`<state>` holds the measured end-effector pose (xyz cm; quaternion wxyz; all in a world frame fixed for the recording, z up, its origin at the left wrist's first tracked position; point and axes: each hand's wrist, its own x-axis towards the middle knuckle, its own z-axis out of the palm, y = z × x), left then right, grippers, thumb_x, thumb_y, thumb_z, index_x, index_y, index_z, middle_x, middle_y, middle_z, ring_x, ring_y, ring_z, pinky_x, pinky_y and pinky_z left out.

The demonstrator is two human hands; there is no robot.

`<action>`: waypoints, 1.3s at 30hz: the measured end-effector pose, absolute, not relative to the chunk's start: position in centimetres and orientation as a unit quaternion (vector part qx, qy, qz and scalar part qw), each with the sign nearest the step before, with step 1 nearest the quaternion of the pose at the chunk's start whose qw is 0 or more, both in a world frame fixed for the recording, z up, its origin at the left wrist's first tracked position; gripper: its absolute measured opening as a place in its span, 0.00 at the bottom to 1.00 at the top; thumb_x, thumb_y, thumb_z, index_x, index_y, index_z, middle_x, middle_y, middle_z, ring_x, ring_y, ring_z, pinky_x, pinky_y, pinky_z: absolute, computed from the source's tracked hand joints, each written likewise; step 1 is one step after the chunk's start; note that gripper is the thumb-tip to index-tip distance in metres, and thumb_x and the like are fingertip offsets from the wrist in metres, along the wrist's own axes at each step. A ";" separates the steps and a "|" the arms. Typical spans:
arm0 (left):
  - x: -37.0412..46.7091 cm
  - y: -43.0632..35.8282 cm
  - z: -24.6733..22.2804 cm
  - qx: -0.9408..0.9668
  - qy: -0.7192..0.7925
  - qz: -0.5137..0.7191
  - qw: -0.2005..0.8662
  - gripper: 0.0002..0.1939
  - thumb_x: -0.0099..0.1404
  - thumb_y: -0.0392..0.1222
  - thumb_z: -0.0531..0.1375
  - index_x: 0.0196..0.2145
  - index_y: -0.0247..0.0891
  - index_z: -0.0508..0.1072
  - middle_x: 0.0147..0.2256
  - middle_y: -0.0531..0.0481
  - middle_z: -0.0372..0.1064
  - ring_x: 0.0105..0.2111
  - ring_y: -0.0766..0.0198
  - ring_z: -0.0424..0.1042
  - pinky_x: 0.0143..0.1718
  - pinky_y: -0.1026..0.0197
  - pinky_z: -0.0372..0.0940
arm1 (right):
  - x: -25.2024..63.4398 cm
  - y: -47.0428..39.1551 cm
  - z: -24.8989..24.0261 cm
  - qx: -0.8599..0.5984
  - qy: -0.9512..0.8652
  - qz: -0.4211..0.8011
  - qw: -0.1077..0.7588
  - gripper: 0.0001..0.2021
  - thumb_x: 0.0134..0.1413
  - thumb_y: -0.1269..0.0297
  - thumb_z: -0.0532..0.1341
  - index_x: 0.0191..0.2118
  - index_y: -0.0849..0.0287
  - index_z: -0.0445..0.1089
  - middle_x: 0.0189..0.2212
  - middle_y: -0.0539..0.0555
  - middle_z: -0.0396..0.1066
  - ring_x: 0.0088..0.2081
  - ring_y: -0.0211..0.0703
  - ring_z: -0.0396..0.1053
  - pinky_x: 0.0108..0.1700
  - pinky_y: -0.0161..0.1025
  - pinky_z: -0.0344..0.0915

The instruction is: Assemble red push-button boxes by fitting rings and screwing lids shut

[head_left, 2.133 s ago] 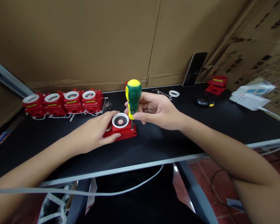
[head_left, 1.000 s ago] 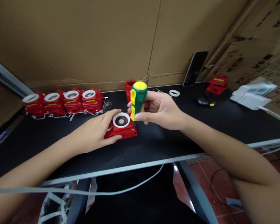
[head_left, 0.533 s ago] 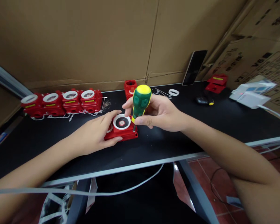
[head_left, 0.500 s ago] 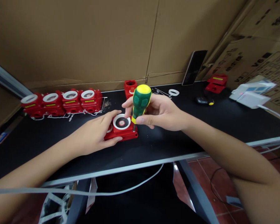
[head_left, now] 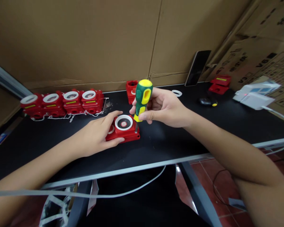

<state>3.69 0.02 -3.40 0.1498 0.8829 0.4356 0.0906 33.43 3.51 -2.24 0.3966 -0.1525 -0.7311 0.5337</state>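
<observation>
A red housing (head_left: pixel 130 136) with a white ring around a black round face lies on the black table. My left hand (head_left: pixel 97 134) grips its left part, thumb at the near edge and fingers at the far side. In my right hand (head_left: pixel 164 108) is a green and yellow screwdriver (head_left: pixel 143 97), held by the lower handle between thumb and fingers. The screwdriver stands nearly upright, slightly tilted, its tip at a screw on the housing's right corner. My right palm and some fingers are partly hidden behind the handle.
Several red housings (head_left: pixel 72 108) with white rings stand in a row at the left. Behind the work is another red part (head_left: pixel 130 91). Further right are a white ring (head_left: pixel 177 93), a phone (head_left: pixel 198 67), a black tool (head_left: pixel 204 101) and a white device (head_left: pixel 257 99).
The screwdriver handle has turned, now showing a yellow patch, and its top tilts slightly differently. My right fingers have shifted around it. My left hand stays on the red housing.
</observation>
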 end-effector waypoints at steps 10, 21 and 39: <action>3.6 0.5 -4.1 0.875 0.432 0.111 0.189 0.40 0.74 0.67 0.64 0.71 0.39 0.66 0.61 0.37 0.80 0.55 0.40 0.84 0.58 0.46 0.76 | 31.9 3.2 -3.6 -0.184 -0.688 0.537 0.452 0.34 0.50 0.46 0.88 0.50 0.55 0.71 0.37 0.47 0.73 0.33 0.36 0.71 0.31 0.32 0.69; 3.2 0.4 -3.0 0.880 0.427 0.094 0.186 0.40 0.73 0.73 0.64 0.69 0.42 0.72 0.60 0.37 0.82 0.54 0.35 0.84 0.54 0.42 0.77 | 33.9 3.0 -2.2 -0.069 -0.755 0.540 0.367 0.26 0.78 0.64 0.71 0.72 0.66 0.67 0.54 0.60 0.80 0.37 0.31 0.72 0.31 0.25 0.69; 3.2 0.6 -3.5 0.885 0.417 0.109 0.173 0.39 0.73 0.72 0.63 0.69 0.42 0.71 0.58 0.38 0.82 0.52 0.39 0.84 0.56 0.44 0.77 | 33.4 3.2 -2.5 -0.161 -0.761 0.489 0.395 0.25 0.64 0.46 0.81 0.48 0.60 0.74 0.35 0.48 0.75 0.32 0.33 0.71 0.35 0.33 0.73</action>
